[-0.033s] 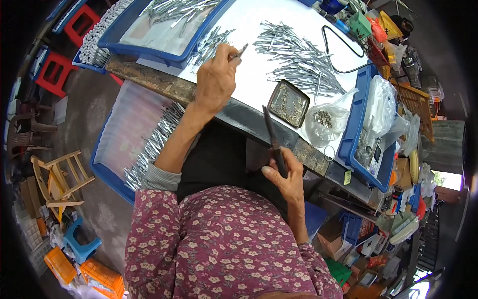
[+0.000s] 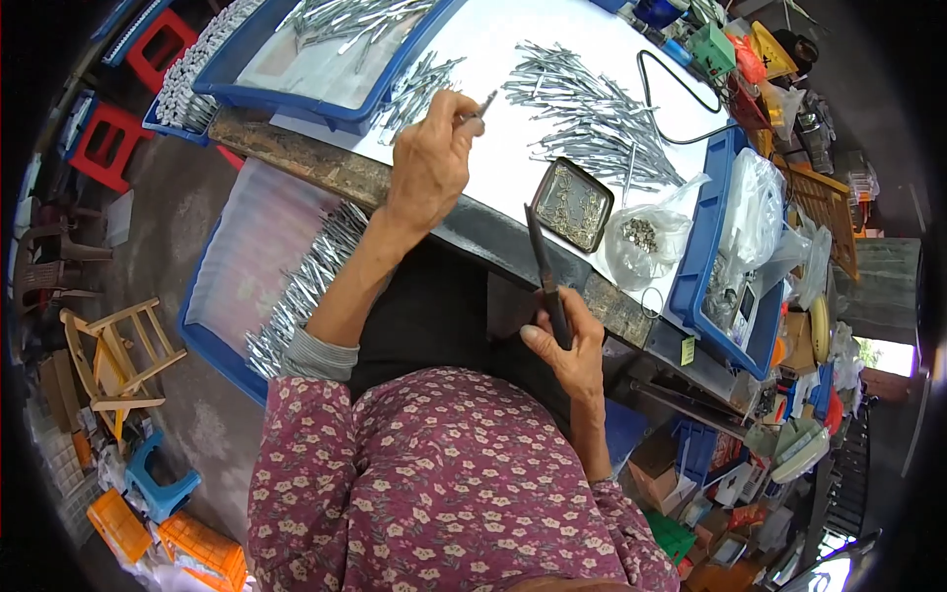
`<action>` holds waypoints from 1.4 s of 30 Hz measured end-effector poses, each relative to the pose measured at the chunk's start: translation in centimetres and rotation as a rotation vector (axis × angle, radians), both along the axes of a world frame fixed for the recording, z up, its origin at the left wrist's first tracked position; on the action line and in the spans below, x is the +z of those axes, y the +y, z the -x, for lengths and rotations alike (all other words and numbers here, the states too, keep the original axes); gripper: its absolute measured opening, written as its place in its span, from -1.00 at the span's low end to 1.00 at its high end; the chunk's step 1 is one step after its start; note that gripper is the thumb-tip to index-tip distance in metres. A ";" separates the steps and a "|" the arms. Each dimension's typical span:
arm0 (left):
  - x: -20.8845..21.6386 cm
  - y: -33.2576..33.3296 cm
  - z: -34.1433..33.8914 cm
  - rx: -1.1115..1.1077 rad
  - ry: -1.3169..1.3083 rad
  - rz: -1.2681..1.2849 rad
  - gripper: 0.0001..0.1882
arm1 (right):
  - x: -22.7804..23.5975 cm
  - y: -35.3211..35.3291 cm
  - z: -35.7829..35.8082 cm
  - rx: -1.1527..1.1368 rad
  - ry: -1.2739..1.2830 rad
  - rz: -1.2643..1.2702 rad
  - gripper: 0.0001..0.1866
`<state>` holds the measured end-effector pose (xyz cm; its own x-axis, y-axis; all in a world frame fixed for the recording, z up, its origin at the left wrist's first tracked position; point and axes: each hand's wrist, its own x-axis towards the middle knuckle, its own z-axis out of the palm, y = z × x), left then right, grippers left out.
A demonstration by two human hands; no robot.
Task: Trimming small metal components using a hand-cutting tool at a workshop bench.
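Note:
My left hand (image 2: pixel 431 163) is raised over the white worktop (image 2: pixel 483 44). Its fingers pinch a small thin metal piece (image 2: pixel 487 103), whose other end is hidden in the grip. Just beyond that hand lies a small pile of slim metal rods (image 2: pixel 419 89). Near the table's front edge, my right hand (image 2: pixel 570 345) is closed round a long dark tool with a narrow blade (image 2: pixel 539 247) and black handle; its exact kind is unclear. The tip reaches beside a dark square tin (image 2: pixel 572 204) of tiny metal parts. A larger rod pile (image 2: pixel 592 118) spreads behind the tin.
A clear plastic bag (image 2: pixel 639 247) with small round parts sits right of the tin. Blue trays stand at the left (image 2: pixel 296 99) and right (image 2: pixel 705 286) of the worktop. A black cable (image 2: pixel 651 99) loops at the back. Below left is a blue bin (image 2: pixel 212 340) of rods.
My left hand has shifted slightly to the right, with the metal piece tilted a little more upright. The tool in my right hand has moved slightly, its tip now nearer the tin.

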<state>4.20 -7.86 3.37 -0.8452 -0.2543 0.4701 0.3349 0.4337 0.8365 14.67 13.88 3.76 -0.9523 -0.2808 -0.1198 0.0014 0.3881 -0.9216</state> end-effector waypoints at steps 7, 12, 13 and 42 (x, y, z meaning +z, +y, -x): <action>0.9 1.9 -3.2 -0.482 -0.247 -0.869 -0.76 | 0.0 -0.7 1.0 -0.088 0.277 -0.159 -0.54; -1.0 2.7 -3.8 -0.554 -0.356 -1.068 -0.78 | -0.5 -1.3 1.6 -0.148 0.575 -0.264 -0.51; -1.0 2.6 -3.9 -0.612 -0.374 -1.150 -0.79 | -0.7 -1.2 1.7 -0.154 0.632 -0.300 -0.50; -3.2 2.6 -5.0 -0.739 -0.625 -1.601 -0.96 | -3.1 -0.2 1.3 -0.098 0.786 -0.453 -0.50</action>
<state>9.22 -5.30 0.19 -0.9098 0.3663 -0.1953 -0.4117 -0.8568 0.3105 13.33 13.64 0.63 -0.8234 -0.2783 0.4946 -0.5102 0.7447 -0.4303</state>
